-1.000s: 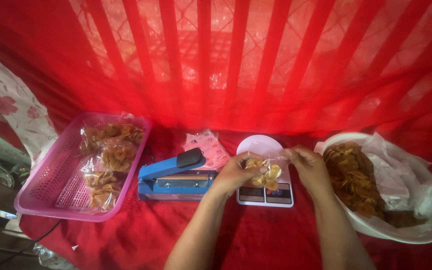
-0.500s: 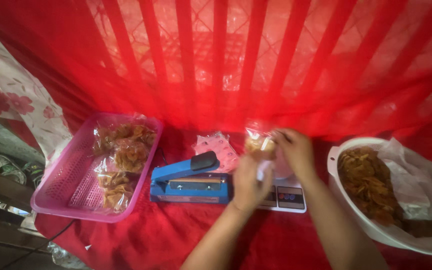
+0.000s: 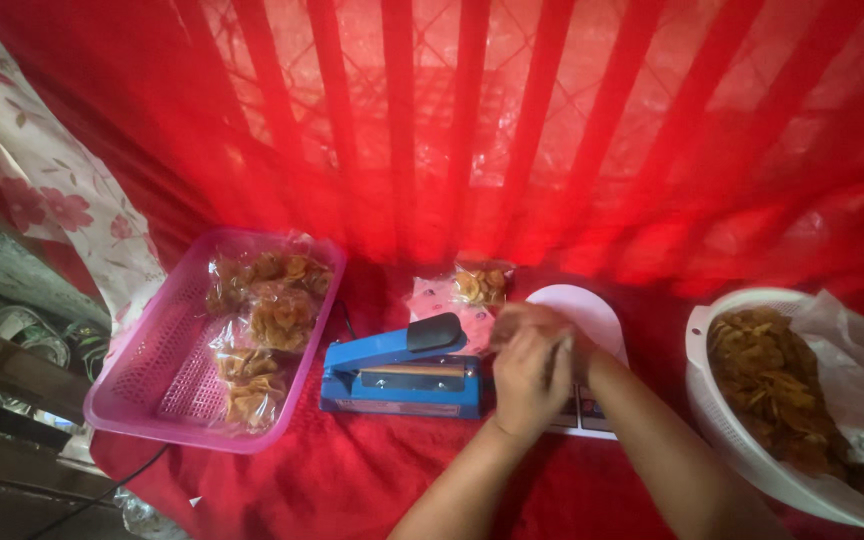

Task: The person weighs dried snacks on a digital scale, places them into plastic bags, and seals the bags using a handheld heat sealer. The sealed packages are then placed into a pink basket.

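Red cloth (image 3: 352,480): covers bench, hangs as backdrop behind; striped light across backdrop.
Left hand (image 3: 524,378): in front of scale, fingers curled, pressed against right hand; back of hand toward camera, grip contents hidden.
Right hand (image 3: 564,342): mostly behind left hand, closed around top of clear bag; exact finger spread not readable, motion blur.
Clear bag of chips (image 3: 480,283): small, transparent, golden-brown chips inside; raised above bench, just behind both hands, between sealer and scale platform. Lower end lost in blur at the hands, so contact point unclear.
Scale (image 3: 592,318): white round platform, just beside sealer on its right; display edge partly hidden under the wrists.
Sealer (image 3: 402,375): blue body, black handle knob, lying on cloth left of hands; black cord running off toward basket side.
Pink basket (image 3: 147,375): perforated plastic, far left on bench; several filled chip packets (image 3: 270,318) piled along its right half.
White colander (image 3: 722,400): right edge of bench, lined with plastic sheet (image 3: 862,370), loaded with loose chips (image 3: 767,385); well apart from hands.
Floral fabric (image 3: 47,190): white with red flowers, upper left, off the bench.
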